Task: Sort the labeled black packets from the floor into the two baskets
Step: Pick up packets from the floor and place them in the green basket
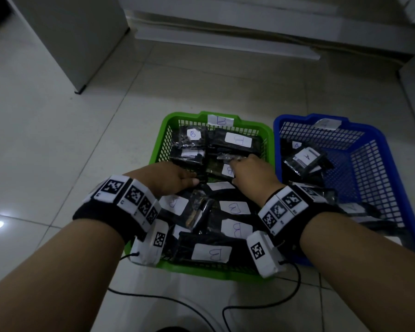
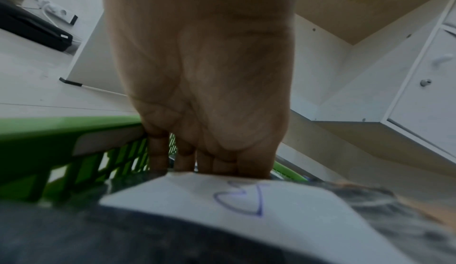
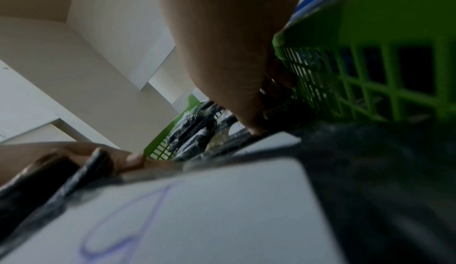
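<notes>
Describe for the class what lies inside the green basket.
The green basket holds black packets with white B labels, overlapping in a pile, with both hands reaching in among them. The basket floor and any packets lower in the pile are covered.

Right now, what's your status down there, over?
Both hands in the green plastic mesh basket: left hand and right hand on black B-labelled packets. Grips unclear. Blue plastic mesh basket holds A packets. Nothing blocking.

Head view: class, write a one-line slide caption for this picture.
Both hands, left hand and right hand, reach into the green basket of B-labelled packets; blue basket alongside holds A-labelled packets.
</notes>
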Tool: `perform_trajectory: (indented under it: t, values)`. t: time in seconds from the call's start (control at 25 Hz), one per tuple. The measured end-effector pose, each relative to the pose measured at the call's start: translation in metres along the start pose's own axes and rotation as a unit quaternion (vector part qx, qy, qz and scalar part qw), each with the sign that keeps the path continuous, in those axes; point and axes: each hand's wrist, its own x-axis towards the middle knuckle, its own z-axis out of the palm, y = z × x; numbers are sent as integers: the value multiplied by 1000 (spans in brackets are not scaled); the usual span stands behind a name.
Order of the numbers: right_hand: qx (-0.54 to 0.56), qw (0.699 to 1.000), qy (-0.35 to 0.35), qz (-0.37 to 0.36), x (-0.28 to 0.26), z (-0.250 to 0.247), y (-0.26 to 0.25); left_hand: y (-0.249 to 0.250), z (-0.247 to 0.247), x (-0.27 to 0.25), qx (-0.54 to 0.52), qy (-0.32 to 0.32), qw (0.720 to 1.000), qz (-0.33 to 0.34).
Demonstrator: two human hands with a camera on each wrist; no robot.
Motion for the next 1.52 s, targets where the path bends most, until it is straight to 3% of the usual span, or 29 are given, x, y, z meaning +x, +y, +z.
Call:
perform_trajectory:
  t: [0.36,0.52,0.64,0.8,0.88,1.0,1.16,1.28,1.4,1.52]
  values:
    - [36,999,-9,-4,-3,-9,6,-4,5,3,-9,11,1000,3]
    - [31,999,37,6,-6,-9,7,-4,5,6,-2,53,998,41]
    - [48,998,34,-16,-5,-7,10,-1,4,7,-27,83,995,56]
    - [143,989,24,1,-5,-10,12,4,8,5,-12,90,995,39]
    - [184,982,-23,-25,-8,-10,9,6,12,5,-34,95,994,40]
    - [137,979,-118,-97,-14,-7,2,7,13,2,-66,90,992,54]
    - [156,980,-86,-86,-20,-14,1,4,13,-9,-93,92,991,28]
    - [209,976,-48,-40,-27,-23,4,-2,12,-21,-109,52,992,26]
    - [139,987,-71,-30,-27,-27,8,-5,13,-32,-106,14,992,72]
    - [67,991,-106,-35,-31,-29,2,-6,18,-38,-106,27,989,101]
